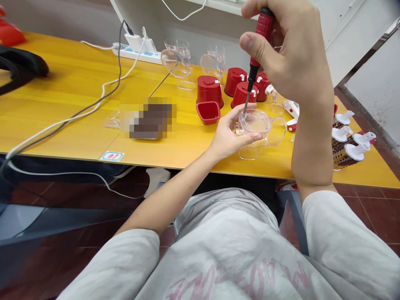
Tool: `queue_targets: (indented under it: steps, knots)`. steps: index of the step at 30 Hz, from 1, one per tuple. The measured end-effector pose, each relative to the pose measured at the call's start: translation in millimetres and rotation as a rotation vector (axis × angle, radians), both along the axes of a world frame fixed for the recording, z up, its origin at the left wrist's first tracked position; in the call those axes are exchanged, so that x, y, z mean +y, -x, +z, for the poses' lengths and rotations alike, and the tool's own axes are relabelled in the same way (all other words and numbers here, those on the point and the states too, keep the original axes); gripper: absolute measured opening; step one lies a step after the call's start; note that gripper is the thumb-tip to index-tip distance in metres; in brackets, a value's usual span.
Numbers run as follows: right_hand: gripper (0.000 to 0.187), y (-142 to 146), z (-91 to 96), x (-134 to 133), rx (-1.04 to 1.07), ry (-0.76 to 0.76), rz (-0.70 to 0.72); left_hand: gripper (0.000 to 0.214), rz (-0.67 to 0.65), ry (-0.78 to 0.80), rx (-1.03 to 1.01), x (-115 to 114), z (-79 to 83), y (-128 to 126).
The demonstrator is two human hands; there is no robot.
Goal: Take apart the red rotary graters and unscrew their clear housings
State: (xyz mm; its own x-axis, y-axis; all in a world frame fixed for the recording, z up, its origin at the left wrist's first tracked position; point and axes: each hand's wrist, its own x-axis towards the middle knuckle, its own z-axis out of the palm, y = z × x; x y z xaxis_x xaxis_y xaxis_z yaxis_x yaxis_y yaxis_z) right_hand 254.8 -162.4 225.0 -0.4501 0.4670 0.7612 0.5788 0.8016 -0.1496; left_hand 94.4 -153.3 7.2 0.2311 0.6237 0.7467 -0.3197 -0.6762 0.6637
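My left hand is closed around a clear plastic housing with rounded openings, just above the table's front part. My right hand is raised and grips a screwdriver by its red and black handle. The metal shaft points down, and its tip meets the left side of the housing near my left fingers. Whether a screw sits under the tip is too small to tell. Behind the housing stand several red plastic cups, and a red square cup lies with its opening toward me.
Two more clear housings stand at the back by a white power strip. Cables cross the left side. A blurred-out dark object lies left of centre. Metal grater drums with white stems stand at right.
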Motion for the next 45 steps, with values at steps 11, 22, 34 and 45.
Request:
queue_targets:
  steps: [11, 22, 34, 45]
  knots:
    - [0.043, -6, 1.7, -3, 0.035, 0.303, 0.569, 0.103, -0.043, -0.012, 0.053, 1, 6.3, 7]
    - [0.054, -14, 1.5, 8, 0.148, 0.161, 0.413, 0.104, -0.002, 0.007, 0.058, -3, 5.2, 3]
    - [0.041, -7, 4.3, 6, 0.152, 0.102, 0.233, 0.105, -0.010, 0.021, 0.045, -3, 4.7, 2]
    - [0.024, -3, 5.3, -7, 0.164, 0.105, 0.243, 0.107, 0.013, 0.042, 0.056, -7, 6.0, 3]
